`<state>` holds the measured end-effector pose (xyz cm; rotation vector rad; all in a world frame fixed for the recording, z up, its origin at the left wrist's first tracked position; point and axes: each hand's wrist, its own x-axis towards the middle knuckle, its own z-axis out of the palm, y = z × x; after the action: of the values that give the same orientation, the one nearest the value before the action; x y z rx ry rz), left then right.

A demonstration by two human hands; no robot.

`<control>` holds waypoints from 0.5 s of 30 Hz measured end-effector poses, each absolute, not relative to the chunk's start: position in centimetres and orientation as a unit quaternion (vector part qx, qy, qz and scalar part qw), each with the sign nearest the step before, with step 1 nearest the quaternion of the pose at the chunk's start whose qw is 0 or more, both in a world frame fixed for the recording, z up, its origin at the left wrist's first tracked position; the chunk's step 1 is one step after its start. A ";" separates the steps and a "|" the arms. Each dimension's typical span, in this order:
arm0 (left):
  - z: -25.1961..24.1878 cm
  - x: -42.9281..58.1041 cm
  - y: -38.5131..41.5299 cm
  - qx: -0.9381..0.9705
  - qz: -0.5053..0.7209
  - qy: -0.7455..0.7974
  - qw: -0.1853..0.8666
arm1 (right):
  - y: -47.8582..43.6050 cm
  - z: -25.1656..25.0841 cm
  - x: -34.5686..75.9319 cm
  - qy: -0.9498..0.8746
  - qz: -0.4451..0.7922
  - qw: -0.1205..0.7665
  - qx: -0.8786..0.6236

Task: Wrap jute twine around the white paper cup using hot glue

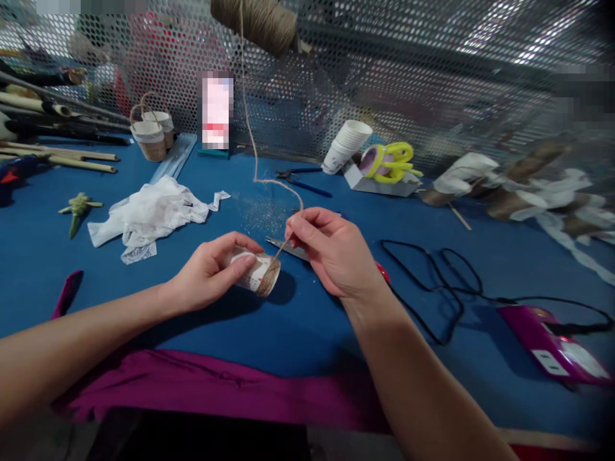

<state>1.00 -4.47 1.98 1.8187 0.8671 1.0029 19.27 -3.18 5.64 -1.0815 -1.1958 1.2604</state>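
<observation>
My left hand (218, 266) is closed round a small white paper cup (254, 272) that lies tilted on its side above the blue table. Several turns of brown twine (268, 280) are wound about the cup near the end facing right. From there the strand runs up to my right hand (329, 246), which pinches it between thumb and fingers. Beyond that hand the twine goes back and rises to a large spool (259, 22) hanging at the top. Scissors (293, 248) with red handles lie under my right hand, partly hidden by it.
White lace (154, 211) lies in a heap on the left. Two twine-trimmed cup baskets (150, 139), stacked paper cups (346, 142), blue-handled pliers (310, 182) and a box with yellow pieces (384, 182) stand or lie behind. A purple device (542, 339) with a black cord is at right.
</observation>
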 end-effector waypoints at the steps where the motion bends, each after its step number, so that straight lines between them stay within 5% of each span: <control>1: 2.0 1.0 -4.5 0.728 0.400 0.346 0.437 | -3.1 5.5 19.3 -0.502 0.520 0.518 -0.457; 15: 2.3 0.7 -4.9 0.752 0.409 0.312 0.412 | -2.8 4.6 19.3 -0.538 0.468 0.478 -0.513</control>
<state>0.74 -4.88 2.28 1.8905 0.7856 1.0290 19.35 -2.78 4.55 -1.2517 -1.3131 1.1432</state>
